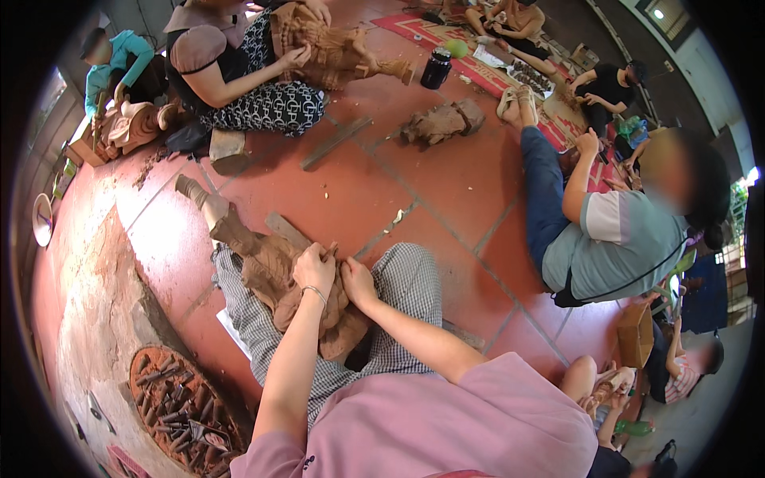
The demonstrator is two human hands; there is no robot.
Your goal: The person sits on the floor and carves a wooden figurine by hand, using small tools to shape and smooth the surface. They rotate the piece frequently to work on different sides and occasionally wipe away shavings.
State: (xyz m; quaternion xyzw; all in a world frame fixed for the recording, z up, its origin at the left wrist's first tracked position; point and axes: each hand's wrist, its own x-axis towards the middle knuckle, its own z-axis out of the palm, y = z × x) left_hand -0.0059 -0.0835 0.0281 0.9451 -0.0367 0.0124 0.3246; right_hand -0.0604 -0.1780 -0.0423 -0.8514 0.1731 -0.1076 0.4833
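A brown carved wooden figure lies slantwise across the person's lap, over grey checked trousers, its narrow base pointing to the upper left and its broad end between the knees. The left hand, with a bracelet at the wrist, is bent over the upper side of the carving, fingers curled in. The right hand sits just beside it at the carving's right edge, fingers also folded. Both hands look nearly closed, but the fingertips are hidden or too small to read, so I cannot tell whether either one grips the wood or some small tool.

Beyond the carving, a wooden strip lies on the red tiled floor. To the left is a long pale wooden slab, with a rounded hollow full of dark-handled tools near its lower end. Farther off, a second carving lies on the tiles, near a dark jar. A co-worker in patterned trousers holds another large carving.
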